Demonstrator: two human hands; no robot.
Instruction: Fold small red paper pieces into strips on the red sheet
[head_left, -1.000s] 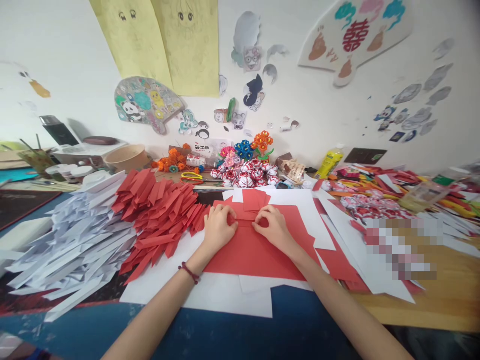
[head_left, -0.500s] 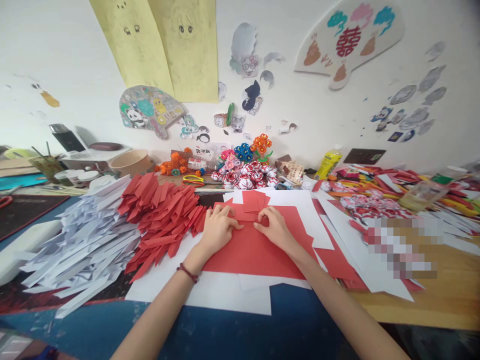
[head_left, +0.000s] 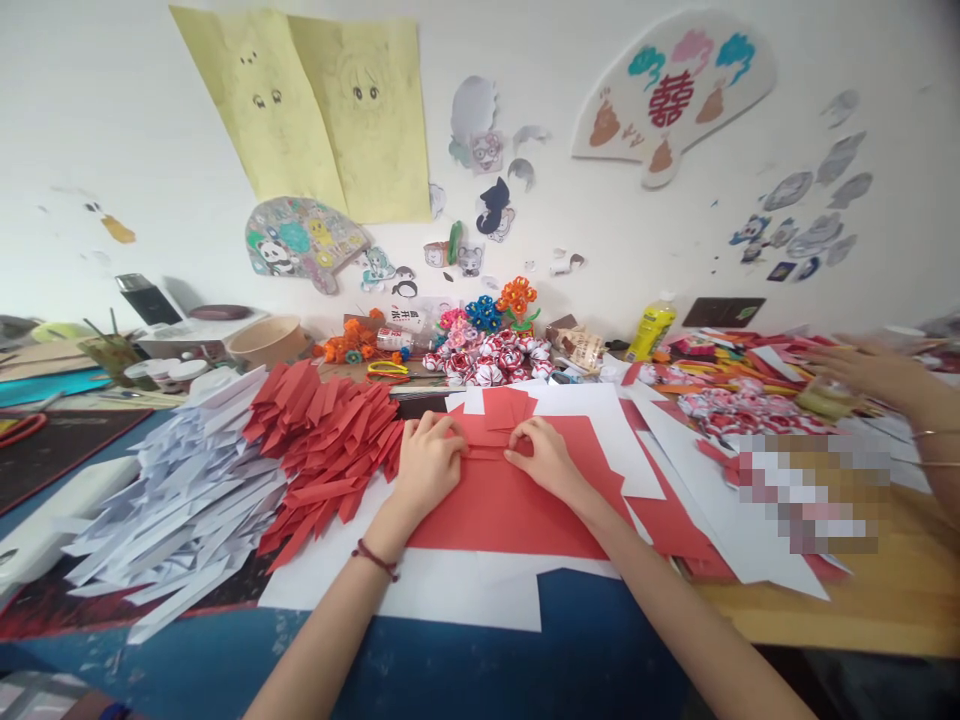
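Observation:
My left hand (head_left: 431, 462) rests over the large red sheet (head_left: 510, 515), fingers curled at the left end of a narrow folded red paper strip (head_left: 487, 453). At the strip's right end, my right hand (head_left: 541, 455) has its thumb and index finger pinched together. The strip lies level between both hands, its ends hidden by the fingers. Just beyond it are a few small red paper pieces (head_left: 510, 407). White paper (head_left: 465, 590) sticks out from beneath the red sheet.
Left of my hands are heaps of folded red strips (head_left: 330, 440) and white strips (head_left: 180, 500). Red-and-white paper flowers (head_left: 495, 358) and a yellow bottle (head_left: 651, 327) stand along the wall. Another person's hand (head_left: 862, 368) reaches in from the right, over a clear bottle (head_left: 825, 397).
Another person's hand has come in at the right by the clear bottle. My left fingers have curled in closer at the strip, which now shows as a folded band. The view has shifted slightly.

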